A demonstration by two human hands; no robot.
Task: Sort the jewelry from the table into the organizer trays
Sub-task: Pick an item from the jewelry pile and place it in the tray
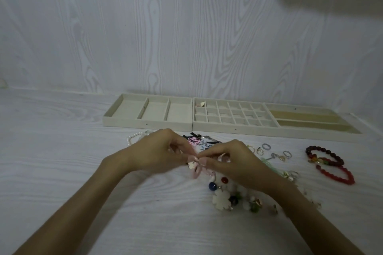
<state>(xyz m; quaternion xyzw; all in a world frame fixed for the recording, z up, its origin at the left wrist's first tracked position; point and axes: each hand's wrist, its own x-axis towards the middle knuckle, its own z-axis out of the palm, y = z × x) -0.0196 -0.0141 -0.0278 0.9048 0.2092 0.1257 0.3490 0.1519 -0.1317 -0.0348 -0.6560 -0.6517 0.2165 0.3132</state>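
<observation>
Left hand (157, 151) and right hand (230, 161) fingertip to fingertip, both pinching a small pink earring (195, 164) – above the table (62, 172), near the jewelry pile (230, 196), well short of the organizer trays (228, 116)

Dim, bluish light; soft focus, blurred corner.

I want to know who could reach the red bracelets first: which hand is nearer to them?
Right. The right hand is at the middle of the table, with the red bracelets off to its right. The left hand is farther away, on the other side of the right hand.
</observation>
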